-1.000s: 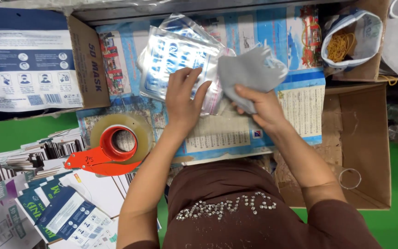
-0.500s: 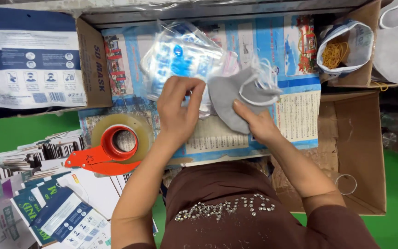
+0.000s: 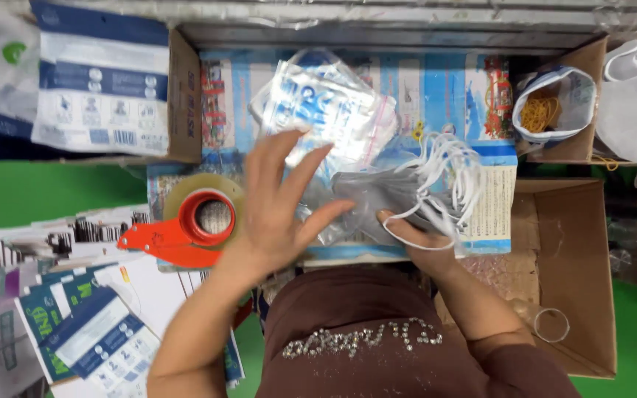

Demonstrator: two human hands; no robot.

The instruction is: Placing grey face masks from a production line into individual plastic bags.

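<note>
1. Far left: white-and-blue carton [image 3: 101, 81] lying flat, stack of printed leaflets [image 3: 75, 335] below it on the green surface [image 3: 38, 193]. Not in play.
2. Red tape dispenser [image 3: 189, 225] with a clear tape roll sits just left of the left hand; keep the wrist off it.
3. Left hand [image 3: 278, 210]: fingers spread wide, palm flat, holding nothing, pressing or hovering over the clear printed pouch [image 3: 326, 110]; cannot tell which. Best to pin the pouch mouth flat so it stays open.
4. Right hand [image 3: 418, 239]: fingers closed on a stack of grey face masks [image 3: 388, 195], white ear loops [image 3: 455, 173] trailing. Masks sit at centre, touching the pouch edge. Tuck the loops in first or they may snag.
5. Right: bag of rubber bands [image 3: 547, 110], open brown cardboard box [image 3: 576, 258].
</note>
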